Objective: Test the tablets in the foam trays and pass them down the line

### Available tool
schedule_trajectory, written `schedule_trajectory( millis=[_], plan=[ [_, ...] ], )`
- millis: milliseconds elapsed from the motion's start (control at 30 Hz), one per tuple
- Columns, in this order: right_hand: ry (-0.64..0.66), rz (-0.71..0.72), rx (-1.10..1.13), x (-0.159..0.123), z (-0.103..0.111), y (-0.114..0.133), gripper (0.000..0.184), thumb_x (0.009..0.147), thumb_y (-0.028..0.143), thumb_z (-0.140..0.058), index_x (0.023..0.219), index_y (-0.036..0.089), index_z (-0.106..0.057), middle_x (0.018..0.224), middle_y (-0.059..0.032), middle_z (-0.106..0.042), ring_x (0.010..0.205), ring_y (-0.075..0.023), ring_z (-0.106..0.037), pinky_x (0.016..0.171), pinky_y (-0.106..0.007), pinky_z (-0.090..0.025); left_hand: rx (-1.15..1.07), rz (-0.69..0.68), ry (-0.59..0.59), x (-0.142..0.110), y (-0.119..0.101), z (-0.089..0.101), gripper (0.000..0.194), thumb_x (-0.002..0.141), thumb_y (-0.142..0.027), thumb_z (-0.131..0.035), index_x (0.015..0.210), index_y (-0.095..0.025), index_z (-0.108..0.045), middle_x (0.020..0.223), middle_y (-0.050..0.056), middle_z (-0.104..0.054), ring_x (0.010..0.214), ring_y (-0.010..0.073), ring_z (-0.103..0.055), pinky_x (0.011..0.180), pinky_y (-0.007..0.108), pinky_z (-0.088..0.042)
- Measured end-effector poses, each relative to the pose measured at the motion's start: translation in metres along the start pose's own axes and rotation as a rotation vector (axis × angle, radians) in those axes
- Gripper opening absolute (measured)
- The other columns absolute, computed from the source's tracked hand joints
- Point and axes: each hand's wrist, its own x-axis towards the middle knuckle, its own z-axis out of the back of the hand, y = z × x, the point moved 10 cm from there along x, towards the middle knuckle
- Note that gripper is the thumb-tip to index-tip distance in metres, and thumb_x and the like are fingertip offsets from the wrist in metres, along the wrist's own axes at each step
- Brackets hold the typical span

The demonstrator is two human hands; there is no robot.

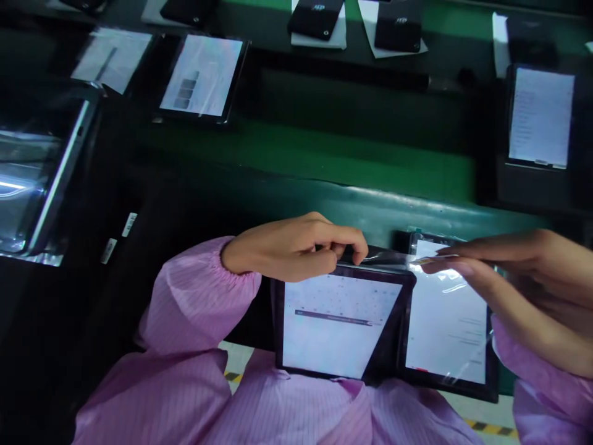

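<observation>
A tablet [333, 334] with a lit white screen stands tilted close to my body. My left hand [301, 247] is closed at its upper edge, fingers bent over the rim. My right hand [523, 272] pinches the end of a thin clear film [391, 256] between thumb and fingers. This film stretches along the tablet's top edge toward my left fingers. Beneath my right hand lies a second lit tablet [447, 327], with a shiny clear cover over its screen; the hand hides part of its top.
Across the green bench [352, 148] lie more lit tablets, one at the back left [201, 74] and one at the right [540, 117]. Black devices [317, 18] rest on white sheets along the far side. Large glossy device [28, 173] at left, near two small white labels [128, 224].
</observation>
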Motion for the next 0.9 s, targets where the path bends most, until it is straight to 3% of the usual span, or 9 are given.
schedule_trajectory(
  millis=[100, 267, 400, 600, 700, 900],
  plan=[
    [0.205, 0.143, -0.025, 0.008, -0.032, 0.017, 0.01, 0.093, 0.033, -0.062, 0.09, 0.025, -0.066, 0.077, 0.0059, -0.074, 0.06, -0.0081, -0.069, 0.05, -0.016, -0.053, -0.026, -0.016, 0.054, 0.008, -0.002, -0.009, 0.014, 0.079, -0.012, -0.039, 0.074, -0.02, -0.049, 0.059, -0.005, -0.04, 0.051, 0.0092, -0.036, 0.052, 0.028, -0.028],
    [0.344, 0.156, 0.049, 0.021, -0.06, 0.02, 0.01, 0.095, 0.028, -0.058, 0.088, 0.022, -0.062, 0.071, 0.0063, -0.071, 0.057, -0.0073, -0.067, 0.048, -0.015, -0.049, -0.093, -0.055, 0.045, 0.017, -0.002, -0.011, 0.02, 0.085, -0.018, -0.042, 0.065, -0.019, -0.04, 0.059, -0.005, -0.037, 0.053, 0.008, -0.035, 0.052, 0.028, -0.028],
    [0.43, 0.091, 0.1, 0.025, -0.078, 0.02, 0.014, 0.096, 0.031, -0.054, 0.089, 0.021, -0.061, 0.071, 0.0023, -0.071, 0.059, -0.0098, -0.067, 0.049, -0.017, -0.048, -0.134, -0.076, -0.11, 0.011, 0.005, 0.005, 0.024, 0.082, -0.015, -0.048, 0.061, -0.018, -0.038, 0.057, -0.006, -0.034, 0.052, 0.0062, -0.033, 0.05, 0.025, -0.026],
    [0.608, 0.075, 0.168, 0.03, -0.118, 0.034, 0.017, 0.098, 0.031, -0.051, 0.089, 0.019, -0.058, 0.063, 0.0032, -0.065, 0.049, -0.007, -0.058, 0.046, -0.019, -0.04, -0.463, 0.145, -0.279, -0.028, 0.036, 0.018, 0.01, 0.082, -0.017, -0.06, 0.075, -0.016, -0.054, 0.067, -0.003, -0.063, 0.06, 0.008, -0.059, 0.056, 0.019, -0.047],
    [0.671, 0.114, 0.191, 0.03, -0.136, 0.046, 0.017, 0.098, 0.03, -0.05, 0.089, 0.019, -0.059, 0.06, 0.0045, -0.061, 0.045, -0.0052, -0.051, 0.045, -0.019, -0.035, -0.607, 0.2, -0.402, -0.053, 0.047, 0.019, 0.011, 0.083, -0.019, -0.063, 0.075, -0.015, -0.057, 0.071, -0.001, -0.067, 0.065, 0.0088, -0.065, 0.059, 0.018, -0.053],
    [0.714, 0.192, 0.191, 0.031, -0.152, 0.069, 0.012, 0.096, 0.024, -0.05, 0.086, 0.019, -0.055, 0.053, 0.0075, -0.052, 0.042, -0.0044, -0.045, 0.045, -0.018, -0.032, -0.862, 0.204, -0.783, -0.076, 0.068, 0.016, 0.017, 0.078, -0.012, -0.059, 0.061, -0.014, -0.057, 0.057, -0.005, -0.062, 0.051, 0.0045, -0.06, 0.048, 0.011, -0.047]
  ],
)
